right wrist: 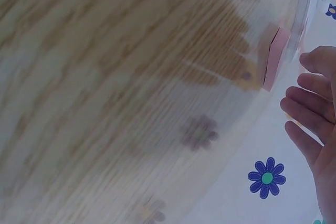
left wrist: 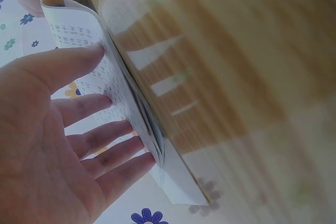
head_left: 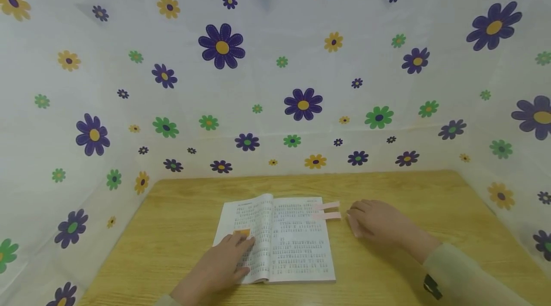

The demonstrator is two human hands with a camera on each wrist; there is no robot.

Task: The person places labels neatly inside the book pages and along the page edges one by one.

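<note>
An open book [head_left: 301, 244] of printed text lies on the wooden table. My left hand [head_left: 225, 260] rests on its left page, fingers extended, beside a small orange note [head_left: 242, 232] partly hidden by the fingertips. In the left wrist view the left hand [left wrist: 79, 135] has its fingers spread against the page [left wrist: 79, 30]. Two pink paper strips [head_left: 330, 215] stick out from the right page's edge. To the right of them, my right hand [head_left: 379, 222] is over a pink sticky-note pad [head_left: 354, 226]. The right wrist view shows this pad [right wrist: 276, 59] on the table, apart from the loosely extended fingers [right wrist: 310, 106].
The wooden table [head_left: 181, 215] spreads around the book. White cloth walls [head_left: 267, 81] with purple, green and yellow flowers stand behind the table and at both sides. The tabletop is glossy and reflects the hands in the wrist views.
</note>
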